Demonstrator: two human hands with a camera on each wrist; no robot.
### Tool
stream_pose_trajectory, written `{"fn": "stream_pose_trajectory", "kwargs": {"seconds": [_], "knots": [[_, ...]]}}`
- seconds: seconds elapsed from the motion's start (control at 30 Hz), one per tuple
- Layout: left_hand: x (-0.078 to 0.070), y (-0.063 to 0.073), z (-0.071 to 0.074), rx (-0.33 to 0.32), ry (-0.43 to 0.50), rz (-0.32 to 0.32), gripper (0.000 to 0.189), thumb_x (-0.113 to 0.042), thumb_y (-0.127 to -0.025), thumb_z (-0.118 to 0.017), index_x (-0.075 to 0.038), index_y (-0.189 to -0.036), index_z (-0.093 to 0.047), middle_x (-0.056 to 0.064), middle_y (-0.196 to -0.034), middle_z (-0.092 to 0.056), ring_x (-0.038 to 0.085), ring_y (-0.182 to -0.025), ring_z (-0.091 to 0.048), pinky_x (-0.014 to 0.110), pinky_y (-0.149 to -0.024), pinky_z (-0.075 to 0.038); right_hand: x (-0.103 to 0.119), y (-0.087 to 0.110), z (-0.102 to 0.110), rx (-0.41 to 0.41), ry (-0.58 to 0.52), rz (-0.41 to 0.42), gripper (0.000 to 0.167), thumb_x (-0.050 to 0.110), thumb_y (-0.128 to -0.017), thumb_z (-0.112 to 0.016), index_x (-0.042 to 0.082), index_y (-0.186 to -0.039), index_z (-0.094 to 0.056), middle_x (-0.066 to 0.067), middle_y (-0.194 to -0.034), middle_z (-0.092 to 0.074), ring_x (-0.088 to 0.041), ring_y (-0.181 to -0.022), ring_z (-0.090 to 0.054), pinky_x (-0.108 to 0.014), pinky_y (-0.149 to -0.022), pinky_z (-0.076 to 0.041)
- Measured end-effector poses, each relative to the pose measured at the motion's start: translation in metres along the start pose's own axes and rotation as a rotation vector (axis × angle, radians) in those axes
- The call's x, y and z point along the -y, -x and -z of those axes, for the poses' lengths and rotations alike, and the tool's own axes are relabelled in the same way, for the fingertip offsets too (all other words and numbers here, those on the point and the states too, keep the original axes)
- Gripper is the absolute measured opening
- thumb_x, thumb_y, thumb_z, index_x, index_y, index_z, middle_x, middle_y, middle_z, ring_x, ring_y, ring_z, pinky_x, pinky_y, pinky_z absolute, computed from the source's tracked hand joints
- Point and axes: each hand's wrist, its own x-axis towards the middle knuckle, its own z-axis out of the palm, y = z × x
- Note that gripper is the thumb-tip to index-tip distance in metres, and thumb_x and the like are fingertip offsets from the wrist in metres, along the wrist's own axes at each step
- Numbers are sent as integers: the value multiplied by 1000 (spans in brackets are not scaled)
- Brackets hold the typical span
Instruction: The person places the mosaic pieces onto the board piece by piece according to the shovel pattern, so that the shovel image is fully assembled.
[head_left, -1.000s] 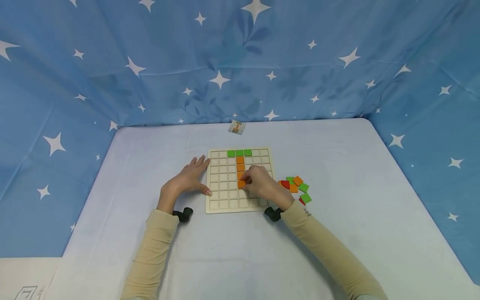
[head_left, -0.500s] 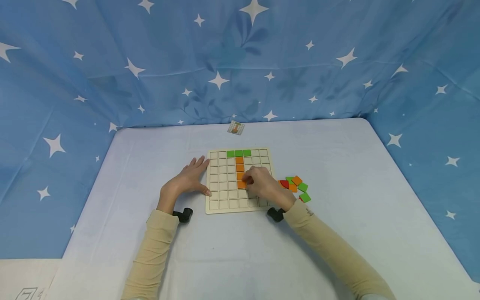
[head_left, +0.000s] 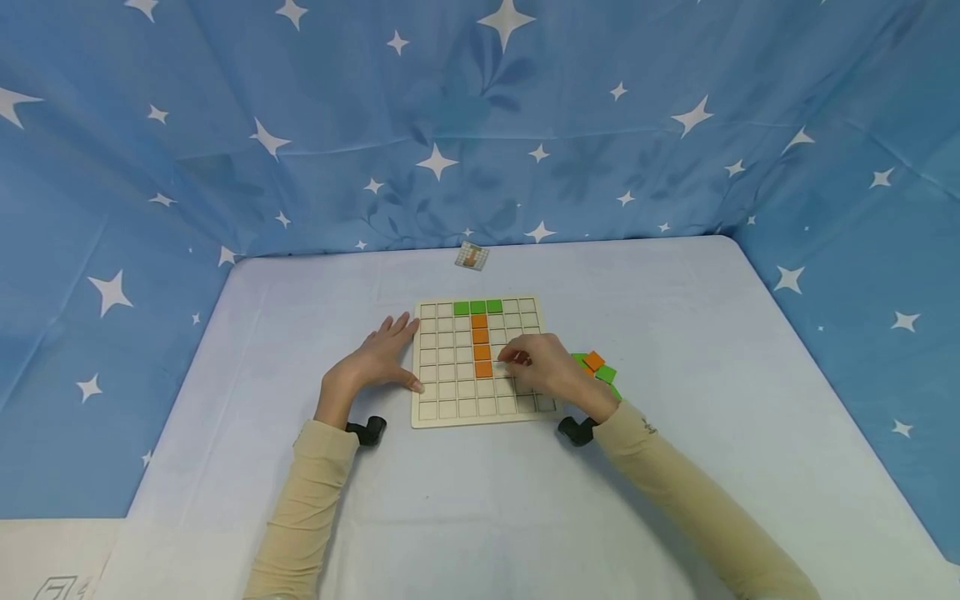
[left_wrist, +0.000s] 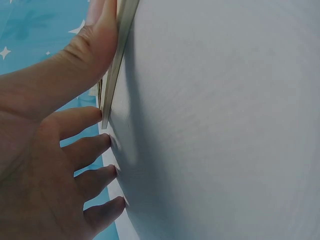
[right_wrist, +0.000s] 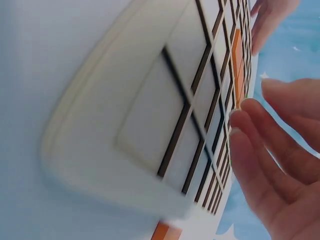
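A cream grid board (head_left: 447, 389) lies flat, with a row of green square tiles (head_left: 477, 307) at its far edge. Several orange square tiles (head_left: 482, 344) form a column below the middle green one. My left hand (head_left: 378, 354) has its fingers spread; its thumb (left_wrist: 85, 52) touches the board's left edge in the left wrist view, while the other fingertips rest on or beside the table. Over the board, just right of the orange column, my right hand (head_left: 546, 367) has loosely bent fingers (right_wrist: 245, 155), and I see nothing held between them. It covers some right-hand cells.
Loose green and orange tiles (head_left: 606, 374) lie right of the board, partly hidden by my right hand and wrist. A small patterned card (head_left: 472, 256) lies near the table's far edge. Black wrist mounts (head_left: 367, 431) sit under both wrists. A blue star-patterned curtain (head_left: 337, 150) surrounds the table.
My right hand has let go of the lowest orange tile and moved right, leaving that tile in its cell. It now covers more of the loose pile. The left hand stays put.
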Motion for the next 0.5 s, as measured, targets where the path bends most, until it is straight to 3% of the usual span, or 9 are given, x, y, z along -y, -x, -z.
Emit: {"fn": "stream_pose_trajectory", "kwargs": {"seconds": [0.37, 0.5], "knots": [[0, -2, 0, 4, -5, 0, 118, -31, -80, -89, -4, -165, -12, 19, -173, 1, 41, -159, 7, 57, -130, 0, -17, 12, 11, -47, 9, 42, 15, 1, -93, -70, 0, -105, -78, -12, -104, -77, -21, -84, -68, -35, -75, -59], [0, -2, 0, -2, -7, -1, 119, -31, -80, -90, -3, -165, -12, 20, -173, 1, 42, -159, 6, 58, -129, 0, -24, 17, 15, -56, 12, 23, 15, 1, -92, -71, 0, -106, -78, -11, -104, -77, -20, -83, -67, -33, -73, -57]]}}
